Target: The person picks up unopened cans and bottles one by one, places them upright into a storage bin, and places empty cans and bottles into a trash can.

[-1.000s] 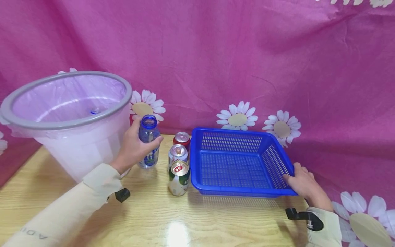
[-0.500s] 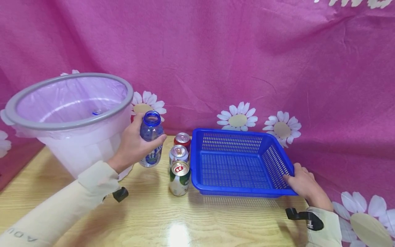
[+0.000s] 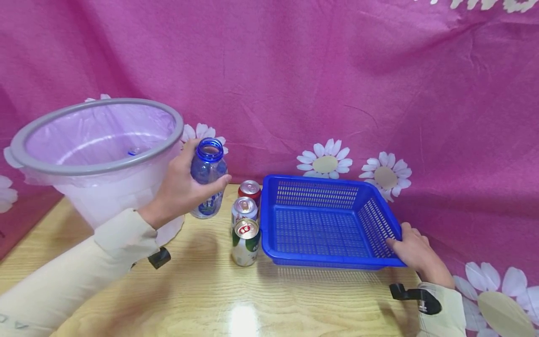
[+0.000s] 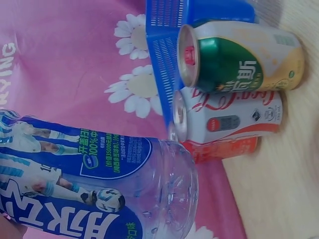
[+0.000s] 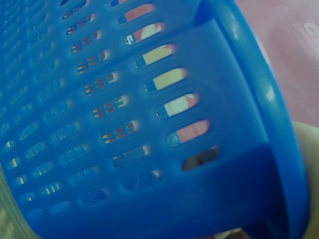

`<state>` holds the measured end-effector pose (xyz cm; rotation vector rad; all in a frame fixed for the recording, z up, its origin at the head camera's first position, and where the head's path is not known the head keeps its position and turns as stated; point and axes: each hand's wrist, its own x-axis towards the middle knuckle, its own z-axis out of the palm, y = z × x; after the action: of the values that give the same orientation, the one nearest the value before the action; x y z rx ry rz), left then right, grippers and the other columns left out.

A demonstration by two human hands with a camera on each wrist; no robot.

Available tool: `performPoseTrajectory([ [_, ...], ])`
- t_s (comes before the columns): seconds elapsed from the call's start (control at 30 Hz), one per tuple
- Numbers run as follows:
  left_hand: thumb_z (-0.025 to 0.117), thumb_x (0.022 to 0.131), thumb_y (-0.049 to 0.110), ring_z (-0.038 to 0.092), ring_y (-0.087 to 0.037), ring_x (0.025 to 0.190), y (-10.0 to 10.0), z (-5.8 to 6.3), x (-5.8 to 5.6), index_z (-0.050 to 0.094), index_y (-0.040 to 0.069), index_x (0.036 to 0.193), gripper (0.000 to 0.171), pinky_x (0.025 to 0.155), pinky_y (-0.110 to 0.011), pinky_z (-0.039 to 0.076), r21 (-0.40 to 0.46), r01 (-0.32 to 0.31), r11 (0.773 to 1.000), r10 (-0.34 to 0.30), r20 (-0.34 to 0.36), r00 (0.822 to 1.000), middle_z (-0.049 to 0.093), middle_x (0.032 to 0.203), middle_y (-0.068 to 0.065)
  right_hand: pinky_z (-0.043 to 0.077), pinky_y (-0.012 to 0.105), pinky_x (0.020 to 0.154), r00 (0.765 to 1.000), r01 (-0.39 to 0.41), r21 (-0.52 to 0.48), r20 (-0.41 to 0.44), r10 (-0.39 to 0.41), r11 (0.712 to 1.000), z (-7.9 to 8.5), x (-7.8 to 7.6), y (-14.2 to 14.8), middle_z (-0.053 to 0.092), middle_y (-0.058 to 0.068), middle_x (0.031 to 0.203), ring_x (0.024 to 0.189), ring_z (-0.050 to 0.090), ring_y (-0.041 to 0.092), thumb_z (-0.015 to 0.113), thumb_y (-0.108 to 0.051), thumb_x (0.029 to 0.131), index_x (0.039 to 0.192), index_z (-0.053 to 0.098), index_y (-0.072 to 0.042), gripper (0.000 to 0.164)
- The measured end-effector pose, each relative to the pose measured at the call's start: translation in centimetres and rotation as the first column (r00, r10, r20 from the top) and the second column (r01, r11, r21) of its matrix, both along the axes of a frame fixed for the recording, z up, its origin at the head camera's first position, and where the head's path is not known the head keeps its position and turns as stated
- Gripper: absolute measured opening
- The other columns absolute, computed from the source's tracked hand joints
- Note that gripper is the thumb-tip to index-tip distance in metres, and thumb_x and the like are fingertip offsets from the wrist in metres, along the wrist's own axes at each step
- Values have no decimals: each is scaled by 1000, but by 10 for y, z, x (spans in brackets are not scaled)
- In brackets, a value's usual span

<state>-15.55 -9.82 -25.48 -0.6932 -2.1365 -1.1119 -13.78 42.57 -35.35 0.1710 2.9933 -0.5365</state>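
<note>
My left hand (image 3: 178, 194) grips a clear plastic bottle (image 3: 208, 173) by its side, with the thumb across the front. The bottle has a blue neck ring, no cap, and a blue label with a footballer's legs and ball, which shows in the left wrist view. It is held off the table. On the right, my right hand (image 3: 414, 250) holds the near right corner of a blue perforated plastic basket (image 3: 328, 261), thumb over the rim and most fingers hidden outside. The basket is bare inside. In the right wrist view, its slotted side wall (image 5: 214, 99) takes up most of the picture.
Left of the bottle stands a white bin (image 3: 97, 167) with a grey rim and purple liner; something blue-edged and clear lies inside. Between bottle and basket, a green-and-white can (image 3: 244, 250), a silver Coca-Cola can (image 3: 243, 214) and a red can (image 3: 254, 191) stand in line.
The left hand has raised the bottle and carried it slightly right, its mouth now tipped a little more toward the head camera. Right hand, basket and cans stay in place.
</note>
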Motion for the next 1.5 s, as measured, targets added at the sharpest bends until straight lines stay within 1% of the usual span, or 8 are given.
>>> performPoseTrajectory([
  [0.23, 85, 70, 14, 69, -18, 97, -2, 19, 2, 51, 5, 125, 65, 88, -22, 56, -19, 33, 999, -34, -44, 998, 68, 111, -6, 42, 57, 80, 1000, 5, -6, 9, -5, 1000, -1, 0, 0, 48, 32, 113, 102, 45, 50, 49, -33, 95, 128, 34, 11, 57],
  [0.37, 84, 71, 14, 69, -16, 96, -3, 32, 3, 51, 5, 123, 62, 87, -18, 55, -30, 45, 999, -47, -68, 997, 68, 109, -6, 41, 59, 82, 1000, 6, -1, 11, -6, 1000, -1, -1, 1, 46, 34, 114, 103, 43, 51, 48, -33, 96, 128, 33, 12, 57],
  [0.5, 83, 72, 12, 70, -12, 90, -4, 41, 7, 50, 5, 121, 59, 83, -13, 54, -21, 73, 997, -74, -54, 996, 72, 105, -4, 40, 60, 82, 1000, 1, 1, 10, -1, 1000, -1, 0, 0, 47, 34, 113, 102, 43, 51, 48, -33, 96, 127, 33, 12, 57],
  [0.77, 83, 71, 12, 71, -17, 86, -5, 54, 10, 51, 5, 121, 60, 79, -13, 54, -53, 54, 997, -59, -91, 994, 70, 101, -5, 41, 57, 79, 1000, -5, 6, -9, 5, 1000, -4, -1, 1, 49, 33, 111, 100, 45, 51, 49, -33, 95, 124, 36, 12, 55],
  [1.0, 84, 70, 18, 72, -18, 89, -7, 65, 11, 52, 4, 119, 60, 80, -12, 52, -92, 36, 995, -46, -116, 992, 71, 102, -5, 41, 58, 81, 1000, 2, -8, -1, -2, 1000, -4, -1, 1, 48, 32, 113, 102, 44, 51, 48, -32, 95, 126, 35, 12, 56],
  [1.13, 84, 71, 18, 72, -18, 90, -9, 74, 12, 52, 3, 120, 60, 81, -10, 51, -110, 41, 993, -55, -129, 990, 71, 104, -4, 41, 58, 80, 1000, 3, -7, -3, -3, 1000, -3, -1, 0, 48, 32, 112, 101, 44, 50, 48, -33, 95, 126, 34, 12, 57],
  [1.3, 83, 71, 17, 71, -18, 91, -9, 84, 15, 53, 4, 120, 59, 82, -12, 51, -125, 31, 992, -52, -165, 985, 71, 104, -4, 40, 59, 82, 1000, 5, -11, 8, -5, 1000, -1, -1, 0, 46, 33, 114, 103, 43, 51, 47, -34, 96, 129, 32, 13, 60],
  [1.5, 83, 72, 18, 71, -20, 93, -13, 91, 15, 52, 3, 121, 60, 84, -9, 50, -164, 41, 986, -70, -177, 982, 70, 106, -6, 41, 60, 83, 1000, 4, -17, 17, -4, 1000, 0, 0, -1, 46, 33, 115, 103, 42, 51, 47, -34, 96, 130, 31, 13, 60],
])
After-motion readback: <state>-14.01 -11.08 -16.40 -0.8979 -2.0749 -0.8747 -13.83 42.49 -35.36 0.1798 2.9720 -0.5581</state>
